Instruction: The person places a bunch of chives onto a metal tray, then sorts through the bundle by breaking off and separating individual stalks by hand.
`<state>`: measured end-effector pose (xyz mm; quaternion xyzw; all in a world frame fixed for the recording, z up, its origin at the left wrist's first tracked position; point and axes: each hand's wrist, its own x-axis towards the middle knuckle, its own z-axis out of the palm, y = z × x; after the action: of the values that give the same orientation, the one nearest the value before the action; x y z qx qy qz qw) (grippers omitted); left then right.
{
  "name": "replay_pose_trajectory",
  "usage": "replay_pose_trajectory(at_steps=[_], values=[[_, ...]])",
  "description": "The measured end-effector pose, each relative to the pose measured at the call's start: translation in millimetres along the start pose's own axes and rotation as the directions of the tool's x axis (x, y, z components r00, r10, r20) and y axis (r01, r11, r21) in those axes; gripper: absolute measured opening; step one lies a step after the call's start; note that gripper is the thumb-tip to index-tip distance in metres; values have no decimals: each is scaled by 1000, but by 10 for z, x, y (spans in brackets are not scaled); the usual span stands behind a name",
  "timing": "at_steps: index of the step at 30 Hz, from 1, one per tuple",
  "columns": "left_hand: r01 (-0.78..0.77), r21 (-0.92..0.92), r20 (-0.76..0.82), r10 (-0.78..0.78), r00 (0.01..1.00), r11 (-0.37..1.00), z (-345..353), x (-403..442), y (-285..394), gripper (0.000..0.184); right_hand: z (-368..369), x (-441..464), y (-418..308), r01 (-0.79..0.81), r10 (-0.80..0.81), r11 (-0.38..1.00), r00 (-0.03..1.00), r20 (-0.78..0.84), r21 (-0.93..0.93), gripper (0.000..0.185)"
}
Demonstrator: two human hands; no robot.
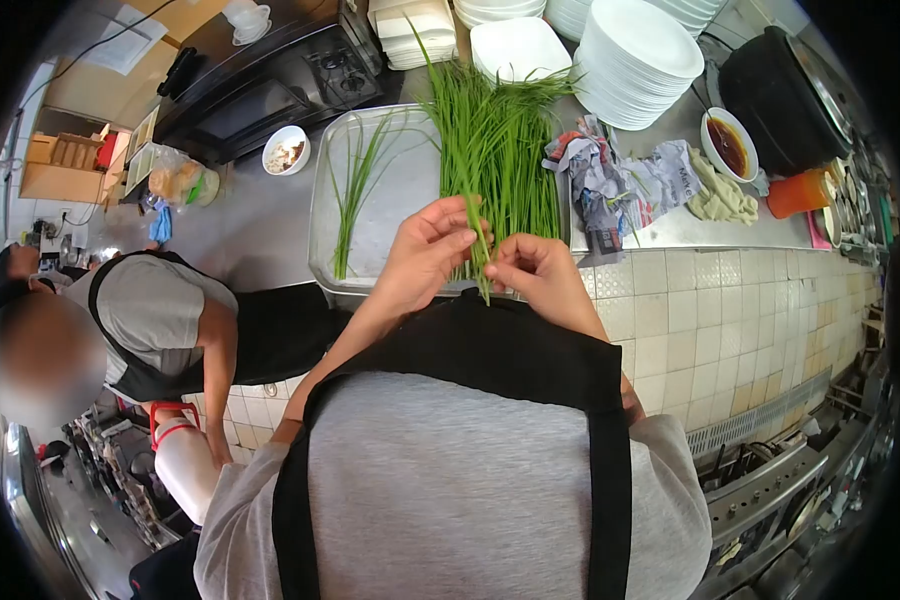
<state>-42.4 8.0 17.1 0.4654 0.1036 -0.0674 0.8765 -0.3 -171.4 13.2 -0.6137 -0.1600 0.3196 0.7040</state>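
Several green chives (pixel 476 222) are pinched upright between the thumb and fingers of my left hand (pixel 432 245). At their lower ends my right hand (pixel 540 274) is closed, thumb against fingertips; it pinches the stems there. Both hands are over the front edge of a metal tray (pixel 400 188). Behind them, a thick pile of long chives (pixel 500 135) fills the tray's right side, its tips hanging over the back rim. A small separate bunch of chives (pixel 350 215) lies on the left side of the tray.
Crumpled newspaper (pixel 650 185) and a cloth (pixel 718 190) lie right of the tray. Stacked white plates (pixel 638 65) stand behind. A bowl of dark sauce (pixel 730 145) is farther right, a small white bowl (pixel 286 150) left. Close on my left, a co-worker (pixel 165 315) bends over a white container.
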Motion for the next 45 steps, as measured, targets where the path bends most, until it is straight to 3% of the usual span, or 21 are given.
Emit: replay_pose_trajectory(at_steps=[7,10,13,18,21,24,27,28,31,34,37,40,45], values=[[-39,35,-189,45,981,999,-131,14,-153,32,-83,190,256,-40,46,989,998,-35,140,13],[41,-135,-150,-61,987,990,-134,-2,-159,36,-82,254,344,-68,83,977,994,-69,202,15],[72,-183,-122,-96,988,980,-78,-28,-155,40,-77,272,373,-91,108,963,993,-53,254,16],[4,-97,-182,-22,983,995,-104,-9,-190,41,-58,282,455,-94,125,936,990,-72,339,15],[-7,-36,-215,-1,977,999,-108,-7,-182,37,-14,267,394,-43,79,963,989,-127,266,17],[-23,24,-249,28,968,999,-122,11,-209,32,43,284,442,146,-140,989,961,-240,9,19],[-51,55,-257,64,964,997,-96,15,-235,27,62,253,384,141,-216,942,949,-229,-305,18],[-60,60,-255,73,964,996,-85,14,-245,26,93,260,374,196,-285,922,927,-245,-333,17],[-38,71,-249,54,967,997,-95,37,-315,18,90,267,371,79,-152,959,954,-260,-271,15],[43,139,-313,3,950,989,-169,52,-307,16,22,308,443,88,-148,974,946,-288,-210,14],[10,-99,-338,-43,940,995,-258,78,-343,26,-3,291,445,73,-163,957,935,-314,-280,14],[72,-199,-412,-150,899,977,-291,52,-344,39,-23,281,545,102,-224,934,914,-337,-342,13],[55,-346,-427,-209,880,937,-300,37,-393,39,-22,241,538,-5,-108,943,942,-319,-333,12]])
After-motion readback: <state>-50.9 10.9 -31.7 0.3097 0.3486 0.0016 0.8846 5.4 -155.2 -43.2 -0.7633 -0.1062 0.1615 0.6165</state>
